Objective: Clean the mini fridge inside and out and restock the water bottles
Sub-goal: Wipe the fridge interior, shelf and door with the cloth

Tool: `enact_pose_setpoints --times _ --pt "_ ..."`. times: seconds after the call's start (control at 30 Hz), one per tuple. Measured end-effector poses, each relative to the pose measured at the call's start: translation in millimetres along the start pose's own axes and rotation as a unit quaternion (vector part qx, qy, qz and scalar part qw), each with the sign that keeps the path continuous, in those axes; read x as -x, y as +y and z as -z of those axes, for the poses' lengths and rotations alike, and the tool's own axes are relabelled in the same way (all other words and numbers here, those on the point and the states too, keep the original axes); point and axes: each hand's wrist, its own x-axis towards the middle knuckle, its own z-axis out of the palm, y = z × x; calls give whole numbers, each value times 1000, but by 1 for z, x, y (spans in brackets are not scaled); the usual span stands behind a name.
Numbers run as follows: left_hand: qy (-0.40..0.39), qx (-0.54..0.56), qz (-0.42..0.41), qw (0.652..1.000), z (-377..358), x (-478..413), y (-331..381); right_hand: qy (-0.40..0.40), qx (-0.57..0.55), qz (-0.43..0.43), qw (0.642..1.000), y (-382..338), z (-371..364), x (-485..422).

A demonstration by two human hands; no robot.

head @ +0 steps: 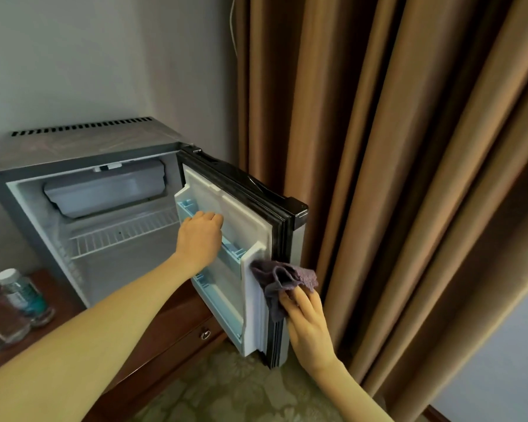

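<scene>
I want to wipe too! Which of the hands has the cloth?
The right hand, holding the purple cloth against the fridge door. The left hand only grips a door shelf.

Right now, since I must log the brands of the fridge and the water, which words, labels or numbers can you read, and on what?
Bottles: the labels carry print, but it is too blurred to read.
Fridge: no brand, number or sign shows on its top, inside or door.
Door shelf: no text.
Cloth: no tag or text.
Nothing here can be read.
</scene>
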Motion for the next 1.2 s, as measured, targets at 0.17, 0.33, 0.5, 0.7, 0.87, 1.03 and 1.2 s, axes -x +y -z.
enact_pose_setpoints --times 0.17,0.33,0.5,0.7,0.87,1.03,1.2 --pt "-10 2 11 1000 1 -1 1 -54 -27 -21 998 3 -15 30" --pt "-6 27 26 999 1 -1 4 14 -91 -36 995 -1 2 -5" --pt "9 50 29 998 -4 -4 9 103 -122 -32 987 -2 42 -73" --pt "17 56 42 997 -6 -9 18 108 -122 0 987 13 71 -109" --pt "8 61 32 998 -9 -12 20 85 -170 -67 979 25 34 -60" --pt "13 67 36 997 -10 -11 22 -4 -156 -157 975 45 -27 28" --pt "14 64 37 997 -12 -12 22 -90 -126 -253 955 55 -76 89"
